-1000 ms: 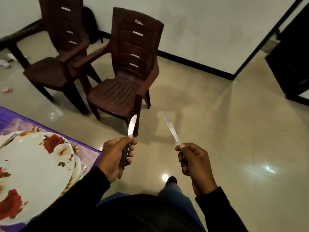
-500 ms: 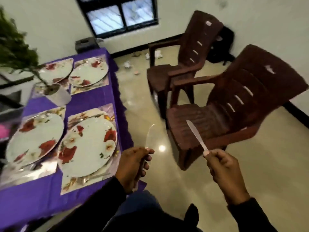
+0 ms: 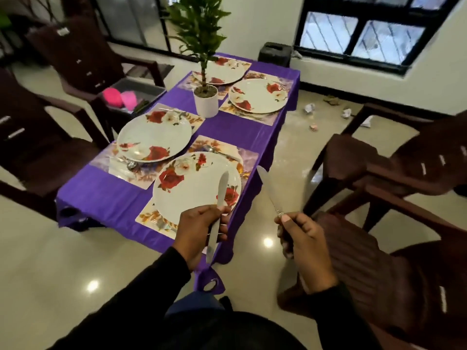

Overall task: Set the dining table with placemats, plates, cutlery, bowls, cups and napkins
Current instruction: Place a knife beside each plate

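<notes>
Left hand grips a knife; right hand grips another knife. Step: cutlery. Next: lay one beside the plate at the table's near corner.

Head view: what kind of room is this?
Most likely a home dining room: a table under a purple tablecloth with floral plates on placemats, brown plastic chairs around it, and a potted plant as centrepiece.

My table wears a purple cloth; on it lie four floral placemats, each bearing a plate, around a potted plant.
</notes>
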Demonstrator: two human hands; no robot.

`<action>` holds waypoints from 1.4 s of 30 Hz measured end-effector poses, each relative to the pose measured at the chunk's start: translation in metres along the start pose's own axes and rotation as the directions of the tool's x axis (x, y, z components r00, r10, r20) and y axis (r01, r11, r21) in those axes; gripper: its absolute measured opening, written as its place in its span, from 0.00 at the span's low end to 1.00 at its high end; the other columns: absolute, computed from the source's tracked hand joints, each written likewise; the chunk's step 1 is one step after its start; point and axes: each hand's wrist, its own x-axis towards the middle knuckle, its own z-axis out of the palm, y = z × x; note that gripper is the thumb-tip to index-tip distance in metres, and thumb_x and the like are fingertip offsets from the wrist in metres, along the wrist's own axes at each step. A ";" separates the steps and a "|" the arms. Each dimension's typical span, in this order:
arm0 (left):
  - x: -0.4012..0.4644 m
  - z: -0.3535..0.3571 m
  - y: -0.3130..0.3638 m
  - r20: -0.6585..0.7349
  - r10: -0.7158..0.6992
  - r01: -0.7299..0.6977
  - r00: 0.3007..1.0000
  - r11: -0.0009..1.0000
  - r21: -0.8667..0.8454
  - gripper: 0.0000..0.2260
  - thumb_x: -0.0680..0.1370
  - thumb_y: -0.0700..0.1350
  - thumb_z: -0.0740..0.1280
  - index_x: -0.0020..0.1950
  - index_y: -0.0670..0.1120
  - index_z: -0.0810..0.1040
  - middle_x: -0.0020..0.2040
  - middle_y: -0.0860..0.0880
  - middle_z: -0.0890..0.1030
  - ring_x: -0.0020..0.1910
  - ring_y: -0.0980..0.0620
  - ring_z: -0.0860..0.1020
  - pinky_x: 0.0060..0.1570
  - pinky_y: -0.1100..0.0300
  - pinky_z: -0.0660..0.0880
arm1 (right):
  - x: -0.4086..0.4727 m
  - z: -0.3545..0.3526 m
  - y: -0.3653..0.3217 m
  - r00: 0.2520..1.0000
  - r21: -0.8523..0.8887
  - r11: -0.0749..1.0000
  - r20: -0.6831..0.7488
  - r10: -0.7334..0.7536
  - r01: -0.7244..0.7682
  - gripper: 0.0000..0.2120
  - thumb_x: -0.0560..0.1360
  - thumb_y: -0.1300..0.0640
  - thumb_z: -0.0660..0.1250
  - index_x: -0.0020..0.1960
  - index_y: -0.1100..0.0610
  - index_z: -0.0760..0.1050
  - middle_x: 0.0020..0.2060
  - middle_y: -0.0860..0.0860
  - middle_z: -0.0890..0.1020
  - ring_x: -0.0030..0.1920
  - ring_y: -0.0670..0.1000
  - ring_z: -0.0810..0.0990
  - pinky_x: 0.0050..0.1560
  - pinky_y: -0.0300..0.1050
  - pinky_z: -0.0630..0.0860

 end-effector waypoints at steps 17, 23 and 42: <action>0.104 0.003 -0.008 -0.218 -0.052 0.015 0.975 0.986 -0.168 0.08 0.78 0.45 0.72 0.45 0.41 0.86 0.35 0.49 0.82 0.34 0.50 0.81 0.35 0.57 0.78 | 0.221 0.047 0.022 0.984 -0.418 0.908 0.169 0.055 0.021 0.07 0.81 0.59 0.64 0.47 0.58 0.79 0.34 0.51 0.76 0.33 0.48 0.71 0.33 0.42 0.70; 0.167 0.026 0.031 -0.337 -0.064 0.025 0.939 0.993 -0.119 0.08 0.79 0.44 0.70 0.50 0.40 0.86 0.37 0.46 0.83 0.33 0.50 0.81 0.32 0.57 0.79 | 0.366 0.094 0.049 0.955 -0.557 0.822 0.291 0.058 0.120 0.07 0.80 0.63 0.64 0.45 0.61 0.79 0.39 0.54 0.80 0.37 0.49 0.75 0.38 0.41 0.72; 0.230 0.123 0.060 -0.643 -0.162 -0.045 0.749 0.955 -0.293 0.07 0.80 0.42 0.69 0.50 0.40 0.86 0.34 0.51 0.83 0.32 0.53 0.81 0.33 0.59 0.78 | 0.489 0.130 0.059 0.706 -0.727 0.390 0.671 0.227 0.566 0.11 0.79 0.50 0.66 0.60 0.52 0.76 0.53 0.52 0.82 0.54 0.58 0.80 0.52 0.49 0.77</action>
